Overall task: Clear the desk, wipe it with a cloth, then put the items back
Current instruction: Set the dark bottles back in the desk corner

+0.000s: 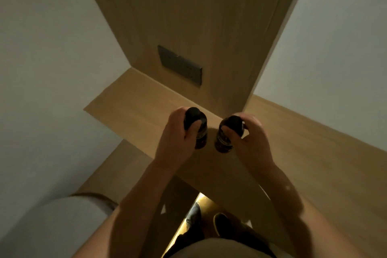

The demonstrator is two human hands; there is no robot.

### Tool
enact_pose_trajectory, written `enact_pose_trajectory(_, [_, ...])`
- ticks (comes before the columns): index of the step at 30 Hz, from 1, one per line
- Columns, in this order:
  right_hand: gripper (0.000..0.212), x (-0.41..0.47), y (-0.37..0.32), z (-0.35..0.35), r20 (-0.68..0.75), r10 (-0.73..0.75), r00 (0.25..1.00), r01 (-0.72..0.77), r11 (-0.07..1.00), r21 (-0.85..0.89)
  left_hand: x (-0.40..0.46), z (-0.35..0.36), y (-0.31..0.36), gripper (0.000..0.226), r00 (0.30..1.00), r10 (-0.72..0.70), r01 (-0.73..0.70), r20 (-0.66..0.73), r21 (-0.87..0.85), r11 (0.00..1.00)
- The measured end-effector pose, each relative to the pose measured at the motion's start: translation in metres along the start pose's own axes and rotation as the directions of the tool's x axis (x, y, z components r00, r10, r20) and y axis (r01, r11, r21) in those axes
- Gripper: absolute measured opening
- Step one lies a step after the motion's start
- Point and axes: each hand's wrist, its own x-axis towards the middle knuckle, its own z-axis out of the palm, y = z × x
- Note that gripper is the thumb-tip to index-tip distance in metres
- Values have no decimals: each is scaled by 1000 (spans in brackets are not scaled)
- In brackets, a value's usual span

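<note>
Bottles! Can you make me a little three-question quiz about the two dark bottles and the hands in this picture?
1. True or false: the left hand grips one dark bottle and the right hand grips the other dark bottle.
2. Multiple choice: what is fixed to the wooden panel behind the desk? A) a clock B) a dark socket plate C) a mirror
3. Fill the gap: both bottles are held by their ____ ends, fingers curled round the caps.

Key: 1 true; 2 B; 3 top
</note>
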Motion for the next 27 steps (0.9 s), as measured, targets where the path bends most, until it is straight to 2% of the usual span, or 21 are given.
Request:
enact_pose_trajectory(3, [36, -5, 14, -18, -107, 92, 990, -98, 994, -53, 13, 22, 15, 40, 983, 65, -62, 175, -20, 998])
enact_pose_trajectory(5, [27, -9, 23, -32, -167, 130, 977, -150, 982, -112, 18, 37, 30, 39, 963, 103, -106, 250, -1, 994])
enact_pose_trajectory(7, [26, -11, 33, -46, -219, 154, 964, -193, 966, -170, 22, 52, 47, 38, 944, 154, -168, 291, 21, 986])
enact_pose_trajectory(10, [33, -8, 51, -65, -284, 249, 926, -286, 953, -98, 29, 76, 70, 38, 923, 211, -230, 321, 21, 973])
enact_pose_trajectory(13, [30, 1, 66, -82, -309, 312, 898, -353, 932, -84, 39, 100, 88, 35, 926, 215, -218, 312, -24, 976])
enact_pose_trajectory(17, [22, 20, 83, -101, -318, 301, 899, -332, 942, -49, 66, 140, 97, 28, 934, 215, -211, 284, -45, 976])
enact_pose_trajectory(22, [18, 55, 108, -114, -325, 247, 913, -314, 934, -172, 99, 189, 99, 22, 977, 111, -105, 183, -39, 994])
enact_pose_trajectory(27, [24, 88, 134, -117, -264, 293, 919, -356, 904, -235, 131, 221, 103, 21, 991, -17, 10, 134, 55, 998])
